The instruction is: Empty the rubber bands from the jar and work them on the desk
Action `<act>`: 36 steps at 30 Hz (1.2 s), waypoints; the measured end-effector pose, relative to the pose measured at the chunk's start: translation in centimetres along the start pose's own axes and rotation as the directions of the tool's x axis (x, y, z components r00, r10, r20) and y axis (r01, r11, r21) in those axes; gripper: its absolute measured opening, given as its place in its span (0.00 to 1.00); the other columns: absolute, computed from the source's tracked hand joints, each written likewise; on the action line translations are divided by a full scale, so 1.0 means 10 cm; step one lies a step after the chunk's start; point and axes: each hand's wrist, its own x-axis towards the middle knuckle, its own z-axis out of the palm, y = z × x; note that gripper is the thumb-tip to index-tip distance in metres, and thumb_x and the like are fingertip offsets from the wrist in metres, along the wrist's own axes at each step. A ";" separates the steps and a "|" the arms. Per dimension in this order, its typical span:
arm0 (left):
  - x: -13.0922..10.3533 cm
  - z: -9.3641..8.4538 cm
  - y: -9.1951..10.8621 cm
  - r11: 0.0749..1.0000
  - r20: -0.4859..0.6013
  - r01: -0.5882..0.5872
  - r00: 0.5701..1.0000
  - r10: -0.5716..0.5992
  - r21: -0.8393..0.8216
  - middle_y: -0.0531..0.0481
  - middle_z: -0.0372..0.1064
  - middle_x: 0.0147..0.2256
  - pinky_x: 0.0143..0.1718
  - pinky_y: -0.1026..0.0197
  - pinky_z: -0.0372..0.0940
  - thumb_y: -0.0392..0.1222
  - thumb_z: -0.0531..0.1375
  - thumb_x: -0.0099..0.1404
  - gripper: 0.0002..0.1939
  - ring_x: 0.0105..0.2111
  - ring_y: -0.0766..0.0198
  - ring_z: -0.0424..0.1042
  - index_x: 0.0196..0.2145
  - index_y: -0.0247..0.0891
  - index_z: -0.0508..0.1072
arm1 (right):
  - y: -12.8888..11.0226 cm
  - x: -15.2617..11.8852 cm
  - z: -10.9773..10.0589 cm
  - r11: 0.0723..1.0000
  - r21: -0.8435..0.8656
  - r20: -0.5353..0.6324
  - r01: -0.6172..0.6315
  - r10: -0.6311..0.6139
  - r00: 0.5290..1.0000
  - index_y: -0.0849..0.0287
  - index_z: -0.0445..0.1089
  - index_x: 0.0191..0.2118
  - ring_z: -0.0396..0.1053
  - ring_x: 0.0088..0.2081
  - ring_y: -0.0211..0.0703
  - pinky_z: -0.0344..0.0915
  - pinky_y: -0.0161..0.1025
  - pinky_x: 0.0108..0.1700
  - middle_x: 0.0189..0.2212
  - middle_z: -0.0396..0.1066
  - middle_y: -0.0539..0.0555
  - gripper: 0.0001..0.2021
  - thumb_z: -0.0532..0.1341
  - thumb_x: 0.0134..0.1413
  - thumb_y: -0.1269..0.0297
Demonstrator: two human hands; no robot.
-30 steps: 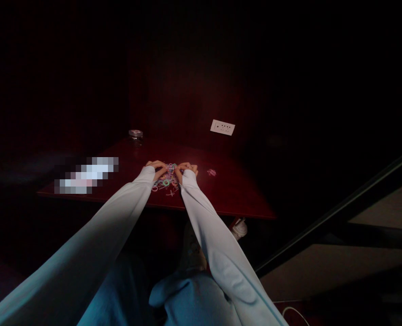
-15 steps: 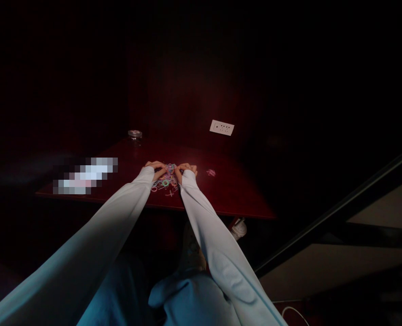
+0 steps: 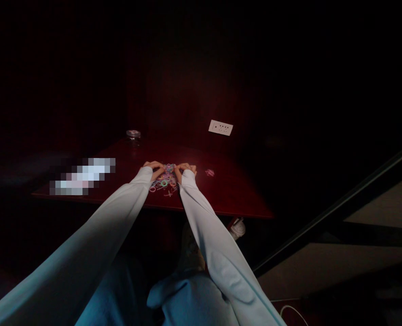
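A loose pile of small coloured bands and rings lies on the dark red table near its front edge. My left hand is at the pile's left side, its thumb and fingers bent together at the bands. From the right, my right hand meets the same pile with curled, pinching fingers. What either hand pinches is too small to make out. A little heap of pink bands sits to the right of my right hand.
A clear round jar stands at the table's back left. On the left part of the table is a bright, pixelated object. A white power socket is on the panel behind. A pale cable curves at the lower right.
The whole view has shifted very slightly, so things appear a little further left. My fingers have moved slightly at the pile, with the tips a bit further apart.
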 end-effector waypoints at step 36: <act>0.00 -0.11 0.19 0.982 -0.249 0.070 0.962 -0.113 -0.175 0.48 0.79 0.36 0.62 0.48 0.56 0.61 0.50 0.69 0.27 0.48 0.51 0.73 0.24 0.43 0.76 | 0.47 0.05 -0.71 0.826 -0.552 0.073 0.115 -0.089 0.993 0.57 0.78 0.41 0.73 0.41 0.42 0.57 0.36 0.48 0.37 0.79 0.57 0.21 0.49 0.73 0.55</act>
